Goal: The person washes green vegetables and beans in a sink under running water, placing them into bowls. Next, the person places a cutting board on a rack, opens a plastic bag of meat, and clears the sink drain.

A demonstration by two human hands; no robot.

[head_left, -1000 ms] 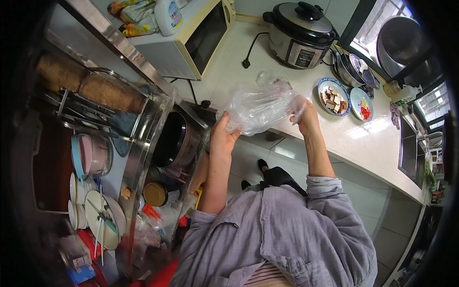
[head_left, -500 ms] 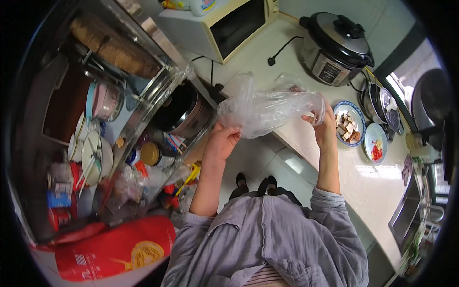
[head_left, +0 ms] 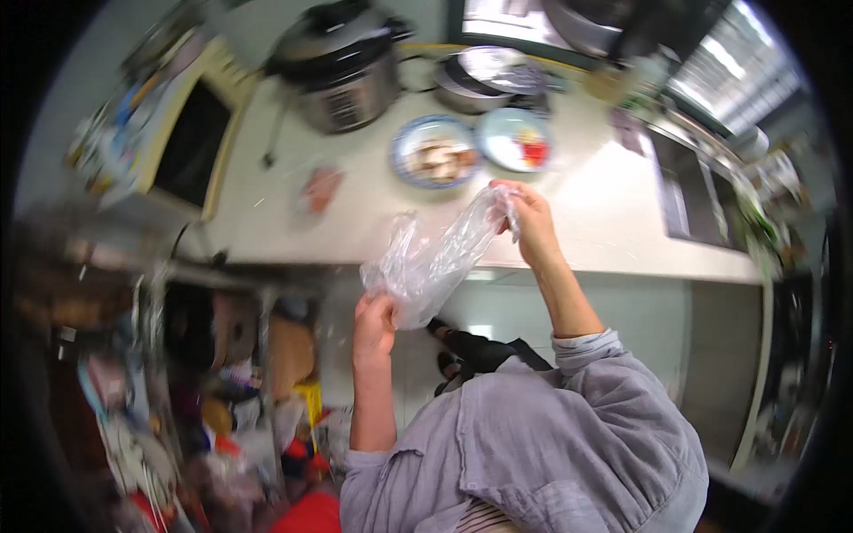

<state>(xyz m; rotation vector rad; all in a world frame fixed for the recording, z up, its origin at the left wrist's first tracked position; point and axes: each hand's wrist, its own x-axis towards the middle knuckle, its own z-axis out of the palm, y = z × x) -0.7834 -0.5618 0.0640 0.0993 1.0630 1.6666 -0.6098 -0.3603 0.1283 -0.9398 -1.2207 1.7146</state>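
A clear plastic bag [head_left: 435, 266] is stretched between my two hands, in front of the counter's edge. My left hand [head_left: 375, 322] is closed on its lower left end. Higher up, my right hand [head_left: 526, 218] pinches the bag's upper right end. Behind the bag, on the counter, a small pinkish-brown piece in clear wrap [head_left: 322, 189] lies blurred; I cannot make out its kind. Past my right hand stand a blue-rimmed plate [head_left: 399, 153] of pale and brown cut pieces and a light plate [head_left: 498, 147] with red and yellowish chopped bits.
A pressure cooker [head_left: 342, 75] and a metal pot [head_left: 471, 89] stand at the back of the counter [head_left: 604, 209]. The microwave [head_left: 191, 142] is at the left, the sink [head_left: 689, 186] at the right. Crowded shelves [head_left: 160, 355] fill the lower left.
My body and view have turned right, toward the counter and sink. The bag stays in both hands and now slants, its right end higher. The wrapped piece on the counter is more exposed.
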